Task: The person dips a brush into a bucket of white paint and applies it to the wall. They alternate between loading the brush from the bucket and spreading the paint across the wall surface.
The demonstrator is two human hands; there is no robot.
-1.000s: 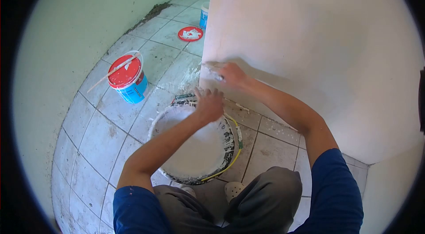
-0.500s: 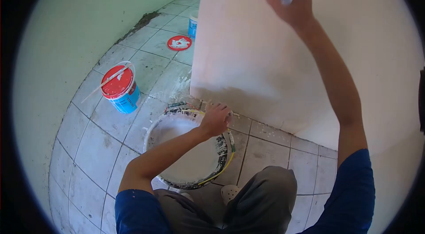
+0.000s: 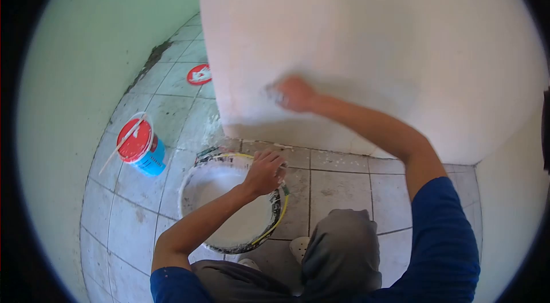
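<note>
A wide round bucket (image 3: 186,211) stands on the tiles in front of my legs, with whitish liquid inside and a black, paint-smeared rim. My left hand (image 3: 265,173) lies at its far right edge, fingers curled down over the rim. My right hand (image 3: 297,94) is at the pale wall (image 3: 366,45), fingers closed around a small whitish-grey tool (image 3: 276,95). Motion blurs the tool, and its working end cannot be made out. Whether it touches the wall cannot be told.
A blue tub (image 3: 152,159) with a red lid (image 3: 135,139) stands at left, a thin stick (image 3: 123,142) across its top. Farther back a red lid smeared white (image 3: 199,75) lies partly behind the wall's edge. A green wall (image 3: 114,28) rises at left; tiled floor (image 3: 134,217) surrounds the bucket.
My right hand has swept down and left along the wall with the tool. My left hand stays at the bucket rim. The view has shifted, and the far blue container is out of sight.
</note>
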